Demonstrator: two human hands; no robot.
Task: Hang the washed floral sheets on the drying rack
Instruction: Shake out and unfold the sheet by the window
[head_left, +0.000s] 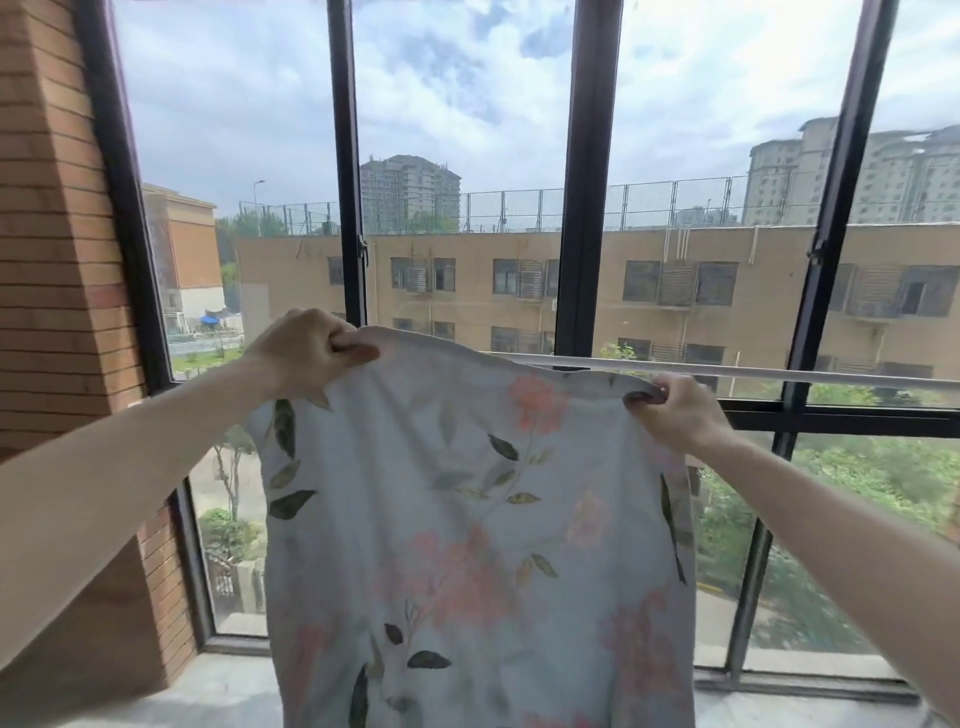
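Your left hand (306, 353) and right hand (675, 410) pinch the pale floral cotton sheet (467, 519) top edge just beside the thin white rail (779, 373); uneven grip risks it sliding off.

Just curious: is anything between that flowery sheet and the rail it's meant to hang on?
Nothing visible. The left hand and right hand grip the floral sheet by its top edge, right in front of the white rail.

Both hands, left hand (306, 349) and right hand (675, 413), hold the floral sheet (467, 519) up.
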